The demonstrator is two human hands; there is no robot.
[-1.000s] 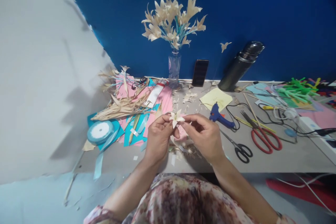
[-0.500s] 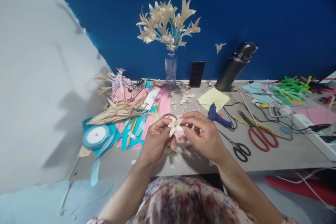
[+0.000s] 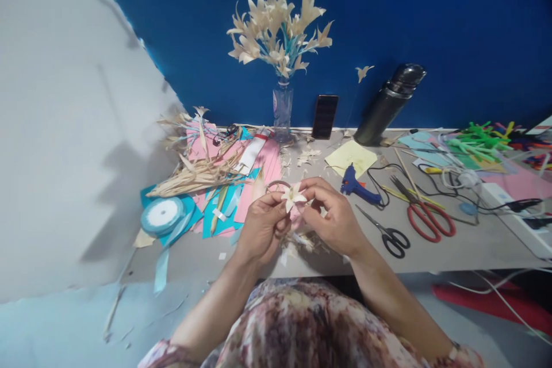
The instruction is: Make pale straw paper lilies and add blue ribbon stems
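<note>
Flower (image 3: pixel 294 198) pinched above the tabletop (image 3: pixel 425 256)

Through the head camera I see my left hand (image 3: pixel 262 229) with its grip closed on the flower from the left. My right hand (image 3: pixel 331 217) meets it from the right, but I cannot tell whether that grip is closed. To my right lie a glue gun (image 3: pixel 357 187), black scissors (image 3: pixel 387 231) and red scissors (image 3: pixel 419 205). To my left I have a spool (image 3: pixel 162 217) of ribbon and some husks (image 3: pixel 194 178). Ahead, a bottle (image 3: pixel 282 104) holds a bouquet (image 3: pixel 280 29).
</note>
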